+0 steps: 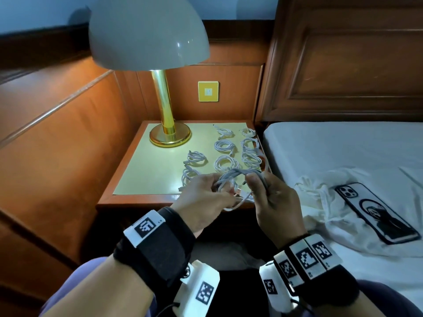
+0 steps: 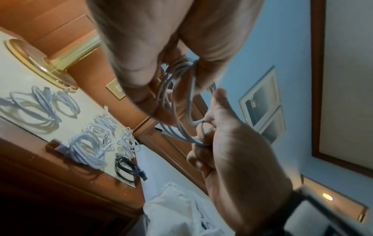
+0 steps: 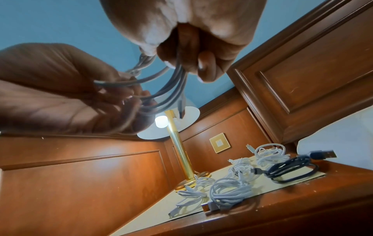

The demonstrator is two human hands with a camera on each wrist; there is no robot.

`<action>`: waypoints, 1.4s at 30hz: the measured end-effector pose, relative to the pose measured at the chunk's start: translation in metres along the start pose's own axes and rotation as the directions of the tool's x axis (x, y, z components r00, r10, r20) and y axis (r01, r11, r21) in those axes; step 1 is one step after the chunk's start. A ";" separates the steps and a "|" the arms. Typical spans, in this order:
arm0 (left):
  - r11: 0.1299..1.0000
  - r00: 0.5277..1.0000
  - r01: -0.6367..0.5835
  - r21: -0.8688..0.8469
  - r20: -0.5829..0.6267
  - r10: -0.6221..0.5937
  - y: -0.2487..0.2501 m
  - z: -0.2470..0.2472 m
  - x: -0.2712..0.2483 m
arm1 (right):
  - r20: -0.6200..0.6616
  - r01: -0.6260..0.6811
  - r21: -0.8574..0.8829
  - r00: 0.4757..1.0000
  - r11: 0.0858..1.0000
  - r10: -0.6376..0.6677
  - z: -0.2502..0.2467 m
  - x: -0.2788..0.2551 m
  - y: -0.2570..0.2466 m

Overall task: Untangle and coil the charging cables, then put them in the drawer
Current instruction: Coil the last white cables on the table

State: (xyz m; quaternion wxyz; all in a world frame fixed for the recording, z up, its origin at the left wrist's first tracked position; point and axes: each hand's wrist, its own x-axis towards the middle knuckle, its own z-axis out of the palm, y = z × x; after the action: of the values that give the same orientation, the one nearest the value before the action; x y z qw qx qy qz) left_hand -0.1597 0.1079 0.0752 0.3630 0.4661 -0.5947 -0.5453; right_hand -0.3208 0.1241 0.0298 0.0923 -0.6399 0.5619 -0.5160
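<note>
Both hands are raised side by side above the near edge of the nightstand [image 1: 137,197], wrists toward the person. The left hand [image 1: 201,200] curls its fingers round one end of a white cable [image 1: 238,175] gathered in loops; the right hand [image 1: 274,202] pinches the other end between thumb and curled fingers, knuckles up. The loops arch between the two sets of fingertips and sag below them. Beyond the fingers, coiled white cables [image 1: 225,146] lie in rows on the nightstand top, with a black cable [image 3: 290,171] at its bed-side corner.
</note>
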 end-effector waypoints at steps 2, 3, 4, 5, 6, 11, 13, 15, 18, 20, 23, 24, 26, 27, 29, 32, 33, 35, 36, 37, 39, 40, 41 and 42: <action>1.000 0.999 -0.007 0.017 -0.054 0.008 -0.005 0.004 0.001 | -0.049 0.010 -0.017 0.999 1.000 -0.011 -0.002 0.001 0.002; 1.000 0.996 0.004 -0.003 -0.084 -0.004 -0.003 0.004 0.002 | -0.083 0.003 -0.029 0.996 1.000 -0.005 -0.004 0.002 0.004; 0.999 0.993 0.009 -0.049 -0.116 -0.015 -0.001 0.002 0.001 | -0.126 -0.020 -0.040 0.992 0.999 0.015 -0.008 0.005 0.006; 0.992 0.990 0.010 -0.124 -0.141 -0.028 0.001 -0.003 0.002 | -0.175 -0.051 -0.046 0.984 0.998 0.042 -0.012 0.007 0.008; 0.978 0.989 0.008 -0.209 -0.145 -0.039 0.004 -0.008 0.001 | -0.224 -0.082 -0.042 0.972 0.996 0.071 -0.017 0.010 0.010; 0.984 0.983 -0.144 -0.102 -0.129 0.131 0.005 -0.028 -0.002 | -0.255 -0.227 0.229 0.925 0.947 0.283 -0.031 0.018 0.013; 0.970 0.958 -0.237 0.059 -0.150 0.243 0.003 -0.029 -0.002 | -0.145 -0.312 0.485 0.892 0.817 0.427 -0.031 0.018 0.007; 0.936 0.932 -0.286 0.204 -0.169 0.321 -0.001 -0.026 -0.001 | 0.011 -0.385 0.682 0.856 0.622 0.517 -0.030 0.018 -0.001; 0.858 0.913 -0.272 0.435 -0.166 0.373 -0.010 -0.022 0.002 | 0.194 -0.441 0.802 0.831 0.404 0.521 -0.028 0.015 -0.011; 0.826 0.921 -0.240 0.510 -0.150 0.360 -0.013 -0.017 0.002 | 0.306 -0.466 0.840 0.830 0.279 0.466 -0.026 0.012 -0.015; 0.890 0.941 -0.172 0.422 -0.196 0.275 -0.012 -0.010 0.004 | 0.459 -0.544 0.826 0.800 0.145 0.388 -0.022 0.007 -0.020; 0.936 0.949 -0.155 0.317 -0.214 0.230 -0.012 -0.009 0.005 | 0.489 -0.565 0.815 0.792 0.133 0.366 -0.021 0.005 -0.022; 0.988 0.966 -0.138 0.070 -0.213 0.150 -0.008 -0.006 0.005 | 0.513 -0.587 0.796 0.784 0.149 0.350 -0.018 0.002 -0.023; 0.991 0.973 -0.130 -0.035 -0.196 0.120 -0.006 -0.005 0.004 | 0.507 -0.588 0.791 0.785 0.170 0.355 -0.016 0.001 -0.023; 0.976 0.990 -0.099 -0.195 -0.122 0.076 -0.002 -0.005 0.001 | 0.471 -0.569 0.792 0.800 0.220 0.372 -0.013 0.001 -0.023; 0.942 0.999 -0.039 -0.334 -0.006 0.039 -0.001 -0.007 -0.002 | 0.403 -0.528 0.777 0.835 0.342 0.374 -0.009 0.001 -0.020; 0.936 0.999 -0.030 -0.352 0.024 0.042 -0.002 -0.007 -0.003 | 0.388 -0.521 0.768 0.842 0.373 0.375 -0.008 0.000 -0.020; 0.945 0.996 -0.064 -0.321 0.039 0.081 -0.004 -0.007 -0.005 | 0.362 -0.505 0.753 0.854 0.423 0.374 -0.006 -0.001 -0.018; 0.952 0.994 -0.093 -0.293 0.028 0.106 -0.005 -0.005 -0.006 | 0.347 -0.495 0.742 0.860 0.451 0.373 -0.006 -0.001 -0.017; 0.956 0.991 -0.121 -0.269 0.015 0.130 -0.006 -0.004 -0.007 | 0.337 -0.490 0.729 0.864 0.478 0.374 -0.006 -0.001 -0.018; 0.951 0.987 -0.160 -0.265 -0.014 0.163 -0.005 0.000 -0.007 | 0.328 -0.493 0.706 0.864 0.508 0.384 -0.006 -0.001 -0.018; 0.942 0.983 -0.180 -0.283 -0.023 0.181 -0.004 0.000 -0.006 | 0.325 -0.498 0.699 0.860 0.513 0.393 -0.005 -0.001 -0.017; 0.931 0.980 -0.193 -0.311 -0.025 0.195 -0.003 0.001 -0.006 | 0.321 -0.502 0.695 0.858 0.516 0.402 -0.005 -0.002 -0.017; 0.915 0.978 -0.199 -0.350 -0.018 0.206 -0.001 0.002 -0.005 | 0.315 -0.501 0.694 0.857 0.517 0.407 -0.005 -0.002 -0.018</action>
State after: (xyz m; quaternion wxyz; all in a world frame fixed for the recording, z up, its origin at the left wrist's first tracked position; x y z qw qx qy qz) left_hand -0.1594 0.1137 0.0740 0.4889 0.3247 -0.5366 -0.6063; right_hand -0.3130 0.1343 0.0429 0.5130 -0.4000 0.4356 -0.6222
